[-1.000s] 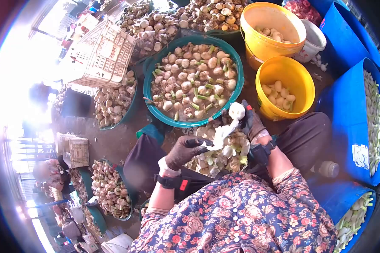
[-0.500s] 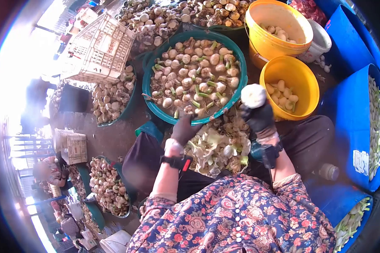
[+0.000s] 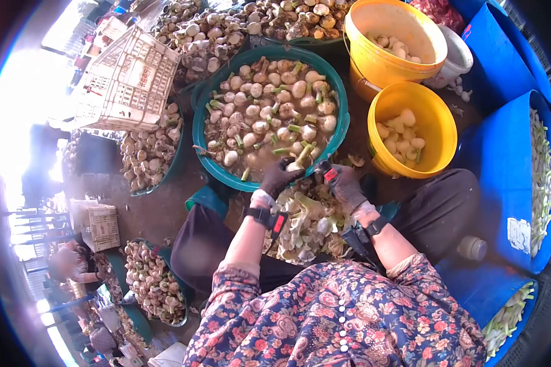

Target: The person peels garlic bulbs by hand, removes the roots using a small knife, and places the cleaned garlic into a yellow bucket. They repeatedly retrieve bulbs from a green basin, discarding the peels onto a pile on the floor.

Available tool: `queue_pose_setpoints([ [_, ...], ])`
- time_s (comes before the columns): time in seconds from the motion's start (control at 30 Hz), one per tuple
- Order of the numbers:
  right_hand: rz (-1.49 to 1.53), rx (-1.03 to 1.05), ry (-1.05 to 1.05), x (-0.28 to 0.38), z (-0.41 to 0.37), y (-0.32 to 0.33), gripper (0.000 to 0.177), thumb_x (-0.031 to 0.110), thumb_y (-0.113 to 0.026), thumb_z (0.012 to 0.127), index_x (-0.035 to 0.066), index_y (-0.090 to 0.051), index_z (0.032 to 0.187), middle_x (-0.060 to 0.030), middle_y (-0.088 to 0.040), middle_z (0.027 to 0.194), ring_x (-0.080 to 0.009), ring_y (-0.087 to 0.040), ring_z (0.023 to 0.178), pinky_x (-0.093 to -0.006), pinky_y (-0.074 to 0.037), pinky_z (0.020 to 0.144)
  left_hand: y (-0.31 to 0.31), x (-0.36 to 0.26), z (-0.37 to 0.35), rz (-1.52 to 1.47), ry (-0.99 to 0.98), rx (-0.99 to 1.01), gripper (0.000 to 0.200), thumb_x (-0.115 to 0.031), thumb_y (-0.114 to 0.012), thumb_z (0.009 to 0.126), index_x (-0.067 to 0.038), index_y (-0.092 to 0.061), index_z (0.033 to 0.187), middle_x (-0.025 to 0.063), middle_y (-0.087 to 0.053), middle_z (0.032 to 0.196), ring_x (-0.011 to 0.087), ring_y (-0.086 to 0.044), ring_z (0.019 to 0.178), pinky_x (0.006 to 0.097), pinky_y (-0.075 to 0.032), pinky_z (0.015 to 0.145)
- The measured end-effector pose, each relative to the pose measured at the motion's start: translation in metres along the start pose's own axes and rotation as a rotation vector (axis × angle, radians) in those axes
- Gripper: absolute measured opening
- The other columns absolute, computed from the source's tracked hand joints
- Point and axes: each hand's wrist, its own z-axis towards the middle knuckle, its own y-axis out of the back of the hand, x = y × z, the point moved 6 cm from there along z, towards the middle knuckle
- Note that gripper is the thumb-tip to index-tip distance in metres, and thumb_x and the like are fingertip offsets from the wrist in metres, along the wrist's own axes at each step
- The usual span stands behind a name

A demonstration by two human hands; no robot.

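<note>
My left hand, in a dark glove, is closed round a garlic bulb with a green stem, at the near rim of the green tub. My gloved right hand is closed on a small red-and-black tool, beside the bulb; I cannot tell what its working end is. Many garlic bulbs with cut stems lie in murky water in the tub. Beneath both hands is a heap of pale peelings.
Right of the tub, a yellow bucket holds peeled white bulbs; a larger yellow bucket stands behind it. Blue containers line the right side. Left are a white crate and tubs of unpeeled garlic. A person is at far left.
My right hand has moved left, away from the near yellow bucket; the large white bulb has left it. My left hand has lifted a stemmed bulb at the tub's near rim.
</note>
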Motion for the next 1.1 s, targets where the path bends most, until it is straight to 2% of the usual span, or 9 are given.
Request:
queue_pose_setpoints([
  [0.07, -0.163, -0.065, -0.015, 0.02, -0.009, 0.003, 0.041, 0.049, -0.058, 0.082, 0.009, -0.067, 0.08, -0.0179, -0.062, 0.077, -0.0382, -0.06, 0.071, -0.0434, -0.045, 0.062, -0.013, -0.035, -0.033, -0.187, -0.004, 0.018, 0.052, -0.02, -0.077, 0.072, 0.0, -0.057, 0.117, 0.0056, -0.064, 0.104, 0.0119, -0.058, 0.092, 0.0272, -0.048, 0.08],
  [0.37, -0.116, -0.074, 0.155, 0.038, -0.024, 0.009, 0.038, 0.039, -0.057, 0.085, 0.003, -0.064, 0.084, -0.0168, -0.064, 0.074, -0.0311, -0.062, 0.067, -0.0389, -0.046, 0.061, -0.015, -0.101, -0.087, 0.272, -0.336, -0.287, 0.052, -0.026, -0.079, 0.066, 0.0, -0.062, 0.107, 0.006, -0.065, 0.096, 0.0141, -0.061, 0.085, 0.0286, -0.049, 0.077],
  [0.47, 0.272, 0.17, -0.045, 0.031, -0.026, 0.009, 0.036, 0.039, -0.055, 0.088, 0.004, -0.063, 0.082, -0.0068, -0.062, 0.069, -0.0201, -0.061, 0.063, -0.0333, -0.046, 0.058, -0.015, -0.086, -0.076, -0.257, -0.164, 0.038, 0.052, -0.029, -0.077, 0.071, 0.001, -0.06, 0.11, 0.0043, -0.064, 0.097, 0.015, -0.061, 0.084, 0.0283, -0.049, 0.076],
  [0.6, 0.707, 0.298, -0.344, 0.025, -0.034, -0.001, 0.045, 0.051, -0.052, 0.087, 0.007, -0.059, 0.085, -0.0043, -0.056, 0.068, -0.0159, -0.059, 0.067, -0.0306, -0.048, 0.058, -0.02, -0.078, -0.083, -0.569, 0.024, 0.117, 0.056, -0.022, -0.074, 0.076, 0.001, -0.051, 0.121, 0.0056, -0.062, 0.104, 0.0144, -0.059, 0.088, 0.0274, -0.047, 0.081],
  [0.73, 1.009, 0.495, -0.487, 0.03, -0.052, -0.015, 0.057, 0.062, -0.05, 0.082, 0.007, -0.056, 0.092, -0.0082, -0.057, 0.073, -0.0187, -0.059, 0.065, -0.0318, -0.048, 0.054, -0.032, -0.081, -0.085, -0.357, -0.174, -0.045, 0.067, -0.02, -0.078, 0.07, 0.004, -0.046, 0.124, 0.0106, -0.059, 0.11, 0.0203, -0.057, 0.101, 0.033, -0.044, 0.09],
  [0.8, 0.883, 0.409, -0.469, -0.002, -0.036, -0.023, 0.054, 0.059, -0.05, 0.084, 0.006, -0.057, 0.093, -0.007, -0.057, 0.071, -0.0167, -0.058, 0.063, -0.0307, -0.046, 0.053, -0.013, -0.1, -0.099, 0.182, -0.385, -0.44, 0.072, -0.021, -0.079, 0.068, 0.004, -0.044, 0.125, 0.0144, -0.059, 0.111, 0.026, -0.056, 0.104, 0.0371, -0.042, 0.093],
  [0.9, 0.567, 0.449, -0.393, -0.001, -0.029, -0.015, 0.049, 0.053, -0.049, 0.088, 0.008, -0.059, 0.103, -0.0035, -0.058, 0.076, -0.0141, -0.057, 0.063, -0.0283, -0.045, 0.055, -0.008, -0.123, -0.108, 0.545, -0.517, -0.466, 0.062, -0.025, -0.078, 0.066, 0.0, -0.054, 0.118, 0.0167, -0.061, 0.107, 0.0309, -0.055, 0.107, 0.0413, -0.041, 0.094],
  [0.97, 0.388, 0.475, -0.335, 0.012, -0.033, -0.012, 0.045, 0.047, -0.05, 0.09, 0.008, -0.059, 0.107, -0.0019, -0.059, 0.079, -0.0128, -0.056, 0.066, -0.0269, -0.045, 0.057, -0.018, -0.099, -0.097, 0.736, -0.495, -0.201, 0.05, -0.025, -0.075, 0.069, -0.003, -0.06, 0.111, 0.0146, -0.063, 0.101, 0.0287, -0.058, 0.102, 0.0399, -0.044, 0.09],
  [1.1, 0.339, 0.514, -0.122, 0.023, -0.029, -0.009, 0.038, 0.035, -0.053, 0.091, 0.004, -0.056, 0.113, -0.0031, -0.058, 0.092, -0.0115, -0.055, 0.081, -0.0255, -0.045, 0.065, -0.017, -0.068, -0.093, 0.08, -0.103, -0.078, 0.029, -0.017, -0.066, 0.081, -0.005, -0.064, 0.106, 0.0115, -0.067, 0.092, 0.0192, -0.064, 0.08, 0.0311, -0.05, 0.07],
])
